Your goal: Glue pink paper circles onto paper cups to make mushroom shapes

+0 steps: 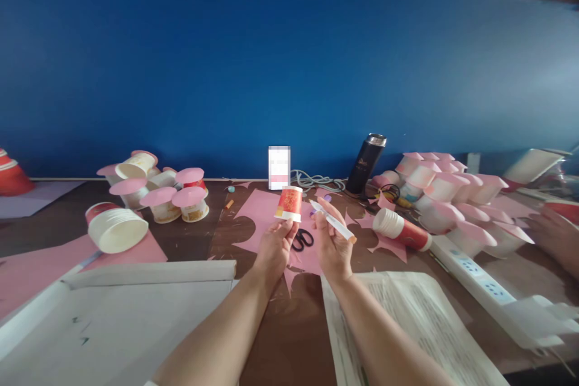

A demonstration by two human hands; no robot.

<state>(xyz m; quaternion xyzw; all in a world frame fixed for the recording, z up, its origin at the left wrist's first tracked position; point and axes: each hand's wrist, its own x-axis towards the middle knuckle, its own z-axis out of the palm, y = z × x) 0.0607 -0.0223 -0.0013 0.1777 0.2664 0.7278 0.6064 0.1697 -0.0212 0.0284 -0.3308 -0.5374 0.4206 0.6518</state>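
Note:
A red and white paper cup (288, 202) with gold print is pinched by its lower edge in my left hand (277, 247), above the pink paper. My right hand (333, 247) grips a white pen-like tube (333, 221) with an orange end, its narrow tip pointing toward the cup. Cup and tube are apart. Below and between my hands lie black-handled scissors (302, 240) on cut pink paper (253, 208). To the right, a stack of red and white cups (401, 229) rests on its side.
Cups with pink paper tops stand at left (161, 198) and right (446, 187). A black bottle (366, 164), a lit screen (279, 167) and a power strip (474, 277) are around. A white box (136, 319) lies front left. Another person's hand (554, 238) is at far right.

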